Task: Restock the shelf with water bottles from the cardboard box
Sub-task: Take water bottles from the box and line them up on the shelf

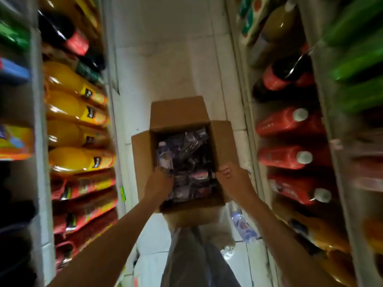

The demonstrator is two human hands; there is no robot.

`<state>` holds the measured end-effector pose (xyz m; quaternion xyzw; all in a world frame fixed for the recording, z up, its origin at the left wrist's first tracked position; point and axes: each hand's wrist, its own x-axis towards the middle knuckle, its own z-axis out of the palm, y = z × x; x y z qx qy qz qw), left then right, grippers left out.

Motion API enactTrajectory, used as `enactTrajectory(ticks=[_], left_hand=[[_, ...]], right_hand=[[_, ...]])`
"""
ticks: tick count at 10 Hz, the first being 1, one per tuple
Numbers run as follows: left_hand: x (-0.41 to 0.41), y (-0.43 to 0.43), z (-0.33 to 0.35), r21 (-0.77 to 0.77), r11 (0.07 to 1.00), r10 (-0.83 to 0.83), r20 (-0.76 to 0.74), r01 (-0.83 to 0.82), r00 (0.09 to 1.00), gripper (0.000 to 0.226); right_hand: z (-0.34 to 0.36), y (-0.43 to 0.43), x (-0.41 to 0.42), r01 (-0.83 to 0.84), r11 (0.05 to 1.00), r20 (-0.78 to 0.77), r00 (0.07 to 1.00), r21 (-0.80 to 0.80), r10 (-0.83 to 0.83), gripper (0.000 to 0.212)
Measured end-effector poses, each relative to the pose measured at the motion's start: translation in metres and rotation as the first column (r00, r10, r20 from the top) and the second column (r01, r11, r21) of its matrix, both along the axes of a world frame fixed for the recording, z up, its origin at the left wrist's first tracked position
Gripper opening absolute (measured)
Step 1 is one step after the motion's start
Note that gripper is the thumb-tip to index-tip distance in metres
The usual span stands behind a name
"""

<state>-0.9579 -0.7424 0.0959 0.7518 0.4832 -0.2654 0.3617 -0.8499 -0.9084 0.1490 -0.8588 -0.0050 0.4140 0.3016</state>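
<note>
Many water bottles (165, 156) lie packed inside the open cardboard box (178, 110), which stands on the floor (165, 59) of a narrow aisle. They glint under what looks like crinkled plastic film, though blur hides the detail.

The left hand (158, 183) reaches down inside the box at its near left corner. Its fingers are sunk among the bottles, and I cannot tell whether they hold a bottle, the film or the wall. The right hand (232, 176) grips the box's right wall near the near corner, fingers curled over the rim where the flap folds out.

A loose bottle (242, 226) lies on the floor just right of the box's near end. Orange drink bottles (76, 108) fill the shelf left of the box, and red bottles (290, 123) the shelf to its right.

Loaded like this, the box is probably heavy and its walls would bow, so lifting by the flaps risks a tear; gripping low on two opposite walls seems safer. Each bottle is likely thin-walled, giving under a squeeze and slick where film clings. The firmest hold would be round the body just under the shoulder, or at the neck.
</note>
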Motion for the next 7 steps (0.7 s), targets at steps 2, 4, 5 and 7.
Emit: enactTrajectory(ticks=[2,4,5,7], left_hand=[[-0.033,-0.024,-0.126,0.054,0.998,-0.019,-0.242,0.033,0.970,0.057],[-0.025,-0.051,-0.164,0.335,0.931,0.006,-0.417,0.147,0.909,0.061],[-0.023,-0.045,-0.164,0.329,0.926,-0.027,-0.428,0.183,0.903,0.043],[-0.007,0.010,-0.105,-0.171,0.985,-0.064,-0.339,0.006,0.939,0.067]], right_hand=[[-0.101,0.009,-0.033,-0.055,0.998,-0.083,0.995,0.003,0.055,0.012],[-0.129,-0.003,-0.046,-0.072,0.995,-0.107,0.992,-0.065,0.065,0.012],[-0.119,-0.013,-0.043,-0.056,0.996,-0.121,0.992,-0.074,0.047,0.014],[-0.044,-0.028,-0.031,0.096,0.995,-0.130,0.986,-0.039,-0.100,0.018]])
